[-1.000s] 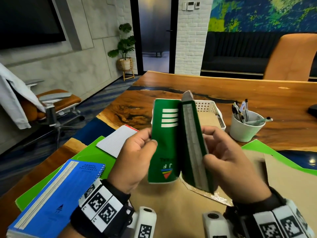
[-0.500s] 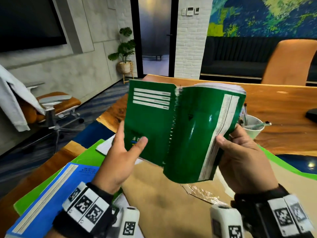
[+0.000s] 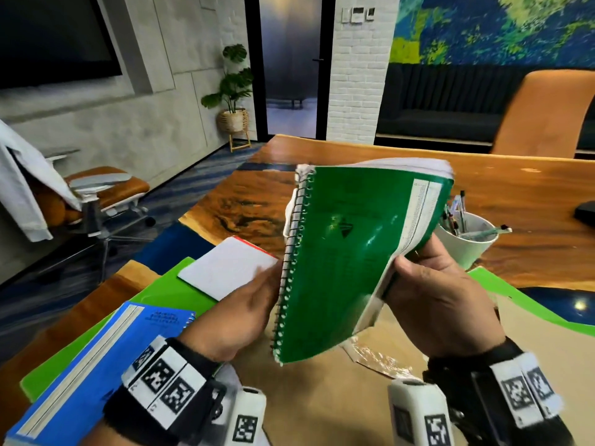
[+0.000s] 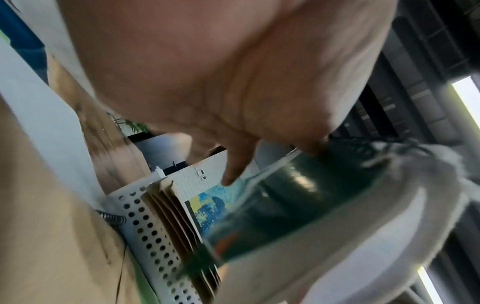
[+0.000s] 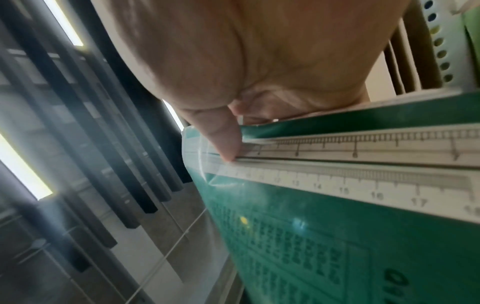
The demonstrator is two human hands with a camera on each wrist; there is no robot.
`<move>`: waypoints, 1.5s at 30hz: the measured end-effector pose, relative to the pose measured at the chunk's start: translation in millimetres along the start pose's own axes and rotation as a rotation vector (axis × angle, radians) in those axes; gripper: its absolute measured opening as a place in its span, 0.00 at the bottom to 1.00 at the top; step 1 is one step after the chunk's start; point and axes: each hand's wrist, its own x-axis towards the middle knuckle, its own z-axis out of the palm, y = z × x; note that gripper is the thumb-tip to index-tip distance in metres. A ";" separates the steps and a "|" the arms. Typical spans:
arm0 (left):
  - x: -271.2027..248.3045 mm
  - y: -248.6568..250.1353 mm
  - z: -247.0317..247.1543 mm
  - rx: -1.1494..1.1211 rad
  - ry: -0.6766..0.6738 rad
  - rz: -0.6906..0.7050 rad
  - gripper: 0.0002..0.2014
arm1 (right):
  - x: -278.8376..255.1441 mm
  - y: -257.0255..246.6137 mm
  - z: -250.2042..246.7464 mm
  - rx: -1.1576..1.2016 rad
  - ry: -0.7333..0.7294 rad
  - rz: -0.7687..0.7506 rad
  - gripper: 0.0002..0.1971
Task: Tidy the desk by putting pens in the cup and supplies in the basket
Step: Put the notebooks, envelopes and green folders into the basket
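Left hand (image 3: 240, 317) and right hand (image 3: 441, 304), both bare. Each wrist carries a black band (image 3: 196, 362) bearing white square tags with black coded patterns, plus a white rounded camera housing (image 3: 415, 413), also tagged, at 6 o'clock.

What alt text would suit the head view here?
Both hands, the left hand and right hand, hold a green spiral notebook upright above a wooden desk. A white cup of pens stands behind it; a blue notebook lies at left.
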 end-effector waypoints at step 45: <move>94.9 39.0 -105.9 -0.567 0.564 0.278 0.19 | 127.2 -26.7 -57.8 -2.244 -0.239 -0.056 0.20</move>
